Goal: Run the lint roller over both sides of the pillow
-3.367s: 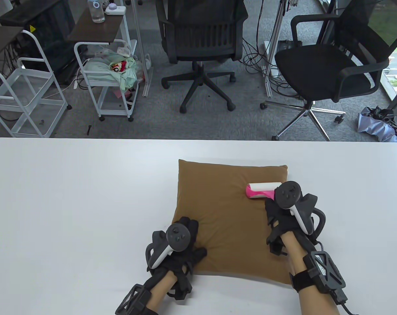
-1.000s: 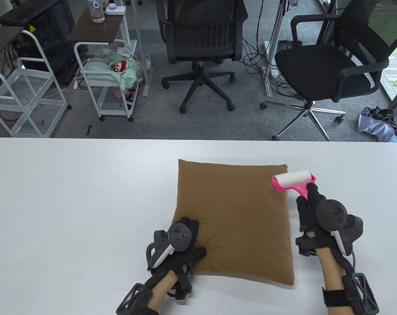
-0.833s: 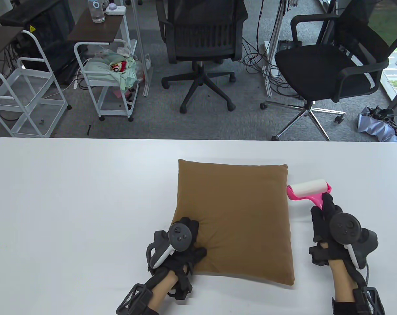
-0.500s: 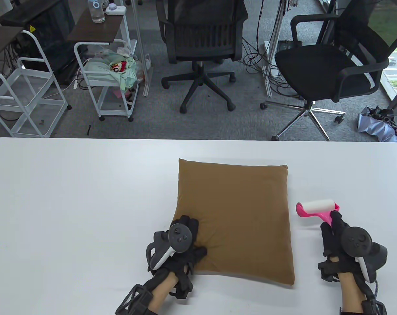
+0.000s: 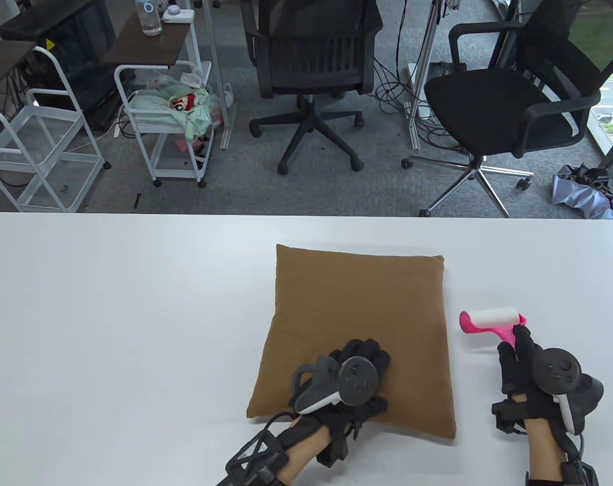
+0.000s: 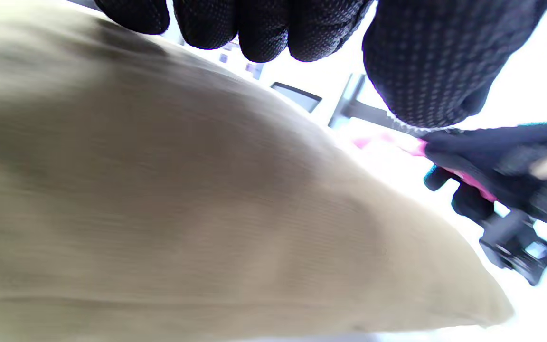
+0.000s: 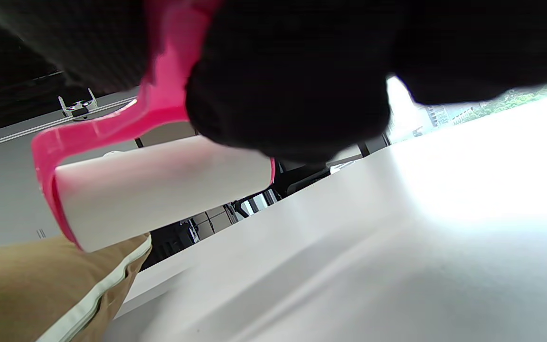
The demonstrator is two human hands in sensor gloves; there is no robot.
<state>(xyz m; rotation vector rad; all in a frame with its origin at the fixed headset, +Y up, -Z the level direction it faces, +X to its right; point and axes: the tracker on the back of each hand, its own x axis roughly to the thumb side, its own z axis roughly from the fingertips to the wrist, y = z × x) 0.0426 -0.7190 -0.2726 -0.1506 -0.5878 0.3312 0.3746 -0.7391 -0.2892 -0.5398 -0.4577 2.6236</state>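
Note:
A brown square pillow (image 5: 357,298) lies flat on the white table (image 5: 109,304), right of centre. My left hand (image 5: 363,354) is over the pillow's near edge, fingers spread; in the left wrist view its fingertips (image 6: 264,28) hang just above the cloth (image 6: 159,213) and grip nothing. My right hand (image 5: 519,349) grips the pink handle of the lint roller (image 5: 493,319) to the right of the pillow, off the cloth. In the right wrist view the white roll (image 7: 159,185) hangs a little above the table, beside the pillow's corner (image 7: 26,289).
Two black office chairs (image 5: 311,66) (image 5: 503,106) and white wire carts (image 5: 164,116) stand on the floor beyond the table's far edge. The table's left half (image 5: 83,329) is bare white surface.
My right hand carried the roller off the pillow's far right corner, rightward and nearer. My left hand left the near left corner and moved right to the middle of the near edge.

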